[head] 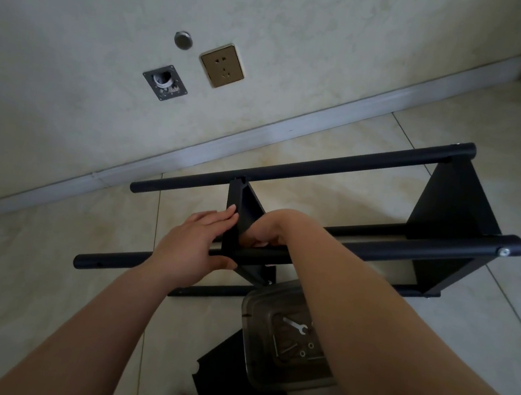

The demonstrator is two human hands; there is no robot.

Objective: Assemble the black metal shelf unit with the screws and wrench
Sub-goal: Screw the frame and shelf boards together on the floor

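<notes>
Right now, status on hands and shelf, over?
Left hand flat against middle shelf panel. Right hand curled at the pole joint behind it. Wrench unused in clear box.

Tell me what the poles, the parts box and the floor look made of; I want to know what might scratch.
Poles: likely metal tube with a matte black coating; even dull sheen, a bright screw at one end.
Box: clear plastic, probably; the wrench shows through it.
Floor: glossy beige tile, ceramic or stone; grout lines and soft reflections.
</notes>
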